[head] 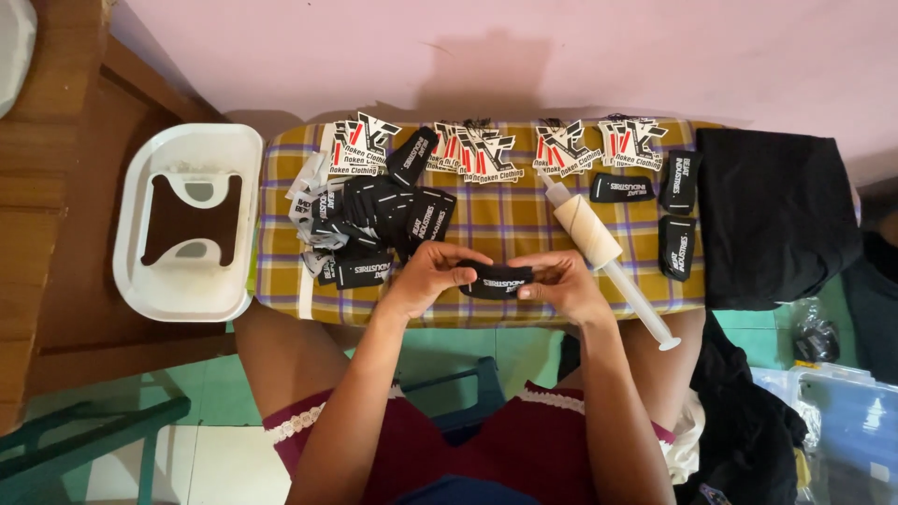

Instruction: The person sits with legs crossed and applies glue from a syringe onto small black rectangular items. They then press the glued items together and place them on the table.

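My left hand (428,275) and my right hand (558,282) hold one black fabric label (496,281) with white print between them, each pinching an end, just above the near edge of a small board covered in yellow checked cloth (505,220). A heap of the same black labels (374,224) lies on the board to the left of my left hand. A large plastic syringe (599,251) with pale contents rests diagonally on the board, right beside my right hand.
Several white, red and black die-cut tags (486,150) line the board's far edge. Three black labels (675,210) lie to the right, next to folded black cloth (776,215). A white plastic stool (187,224) stands at the left, and a clear plastic box (842,411) at lower right.
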